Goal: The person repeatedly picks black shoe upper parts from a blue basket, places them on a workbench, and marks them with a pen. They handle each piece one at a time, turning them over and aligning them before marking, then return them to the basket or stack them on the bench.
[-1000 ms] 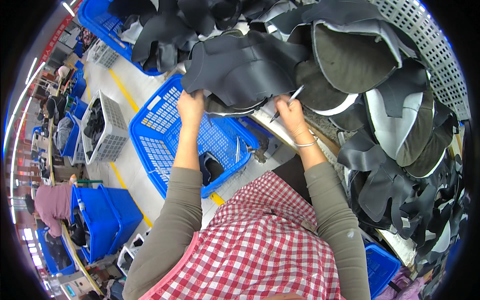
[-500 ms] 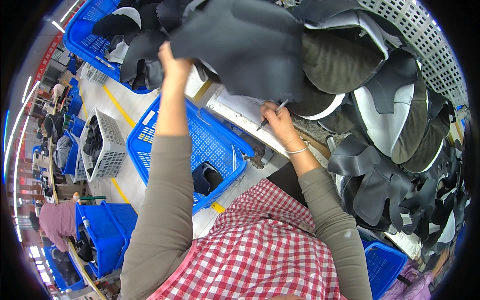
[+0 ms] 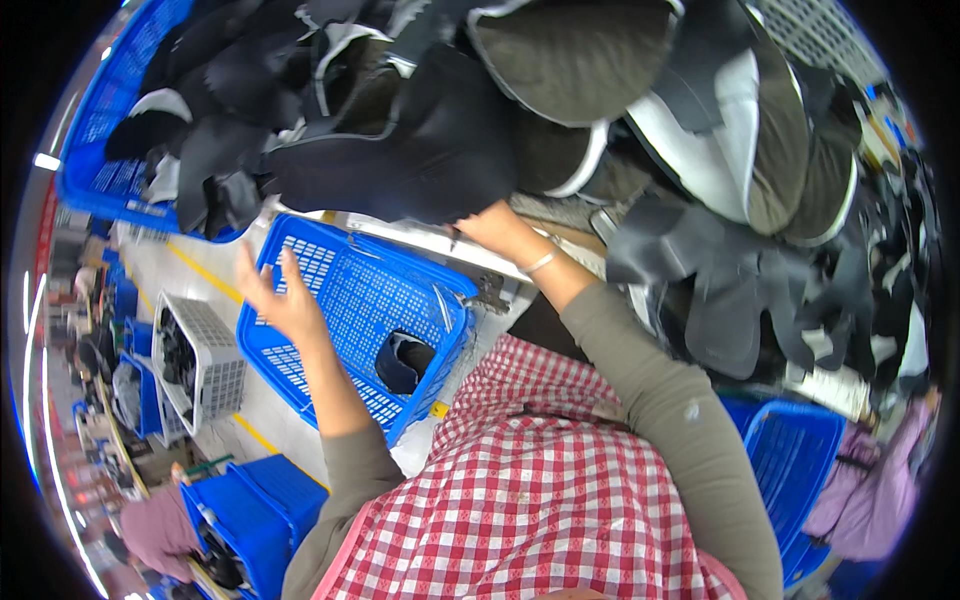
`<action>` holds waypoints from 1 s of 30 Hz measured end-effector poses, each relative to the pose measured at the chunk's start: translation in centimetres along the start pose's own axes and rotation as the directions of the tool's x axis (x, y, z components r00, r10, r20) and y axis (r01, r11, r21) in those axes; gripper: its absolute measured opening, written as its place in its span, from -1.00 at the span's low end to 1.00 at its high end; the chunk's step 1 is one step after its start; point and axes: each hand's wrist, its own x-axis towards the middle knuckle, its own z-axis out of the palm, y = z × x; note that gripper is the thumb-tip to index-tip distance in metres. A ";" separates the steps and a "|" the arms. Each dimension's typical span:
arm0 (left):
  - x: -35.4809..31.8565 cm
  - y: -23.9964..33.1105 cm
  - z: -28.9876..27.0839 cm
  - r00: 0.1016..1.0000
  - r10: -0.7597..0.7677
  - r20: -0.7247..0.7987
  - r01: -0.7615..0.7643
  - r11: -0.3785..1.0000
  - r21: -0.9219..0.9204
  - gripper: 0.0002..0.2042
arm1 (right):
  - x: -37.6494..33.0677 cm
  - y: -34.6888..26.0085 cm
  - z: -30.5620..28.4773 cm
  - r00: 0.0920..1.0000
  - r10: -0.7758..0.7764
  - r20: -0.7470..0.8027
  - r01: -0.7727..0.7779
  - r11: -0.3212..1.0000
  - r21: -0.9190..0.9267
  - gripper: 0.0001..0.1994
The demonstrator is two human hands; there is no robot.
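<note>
My left hand [image 3: 280, 295] is in the air over the left rim of a blue plastic basket [image 3: 345, 265], fingers spread and holding nothing. My right hand [image 3: 495, 230] is closed at the edge of the white work table. A dark tip pokes out from its fingers, the end of a pen, mostly hidden. Just beyond that hand a large black shoe-upper piece [image 3: 420, 165] lies across the table, its near edge by my fingertips. Inside the basket rests one dark curved piece [image 3: 404, 362].
A heap of black, grey and white upper pieces [image 3: 740, 290] covers the right side. Another blue basket [image 3: 95, 190], filled with pieces, stands at the far left. A white crate [image 3: 215, 365] is on the floor. Someone in a purple top [image 3: 875, 490] is at the lower right.
The black upper piece that my left hand held up now lies lower, let go. My left hand has dropped toward the basket. My right hand has shifted left, and the view has moved.
</note>
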 end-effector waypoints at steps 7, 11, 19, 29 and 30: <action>1.3 10.5 8.7 0.741 0.562 0.368 -0.621 0.782 0.055 -0.16 | -1.7 -3.0 -1.1 0.750 0.524 0.404 -0.632 0.748 0.202 -0.67; 1.3 8.4 12.9 0.727 0.277 0.629 -0.359 0.933 0.004 0.05 | -6.0 -7.0 -3.4 0.455 0.472 0.755 -0.855 0.467 0.223 -0.63; -7.5 16.9 4.0 0.523 0.622 0.582 -0.599 0.754 -0.269 -0.32 | -10.7 -5.8 -2.8 0.107 0.329 0.938 -0.851 0.518 -0.084 -0.60; -13.2 32.0 6.6 0.134 0.956 0.260 -0.432 0.292 -0.853 -0.43 | -13.9 -7.7 -5.1 0.368 0.411 0.834 -0.584 0.800 -0.137 -0.61; -12.6 32.9 7.2 0.219 0.962 0.162 -0.417 0.243 -0.876 -0.51 | -14.4 -8.4 -6.0 0.307 0.390 0.868 -0.591 0.793 -0.148 -0.61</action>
